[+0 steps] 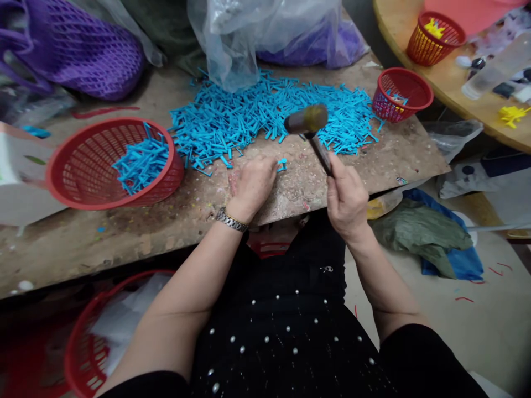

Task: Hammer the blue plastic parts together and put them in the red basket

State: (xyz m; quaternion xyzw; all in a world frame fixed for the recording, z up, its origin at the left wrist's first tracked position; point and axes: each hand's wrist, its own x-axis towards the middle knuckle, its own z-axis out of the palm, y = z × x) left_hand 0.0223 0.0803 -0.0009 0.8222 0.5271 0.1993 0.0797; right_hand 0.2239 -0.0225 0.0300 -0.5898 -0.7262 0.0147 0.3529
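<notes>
My right hand (345, 198) grips the dark handle of a mallet (307, 119), whose brown head is raised over the worktable (290, 193). Near the table's front edge, my left hand (256, 181) is closed on a small blue plastic piece (282, 165), part of which sticks out past the fingertips. Behind both hands spreads a wide heap of similar blue plastic pieces (232, 121). To the left of my left hand stands a red basket (74, 177), partly filled with more blue pieces (145, 163).
A small red basket (402, 83) stands at the table's right end. Clear plastic bags (236, 44) and a purple mesh bag (91, 50) lie at the back. A white box (25, 177) is far left. Another table (398, 33) holds a red basket with yellow pieces.
</notes>
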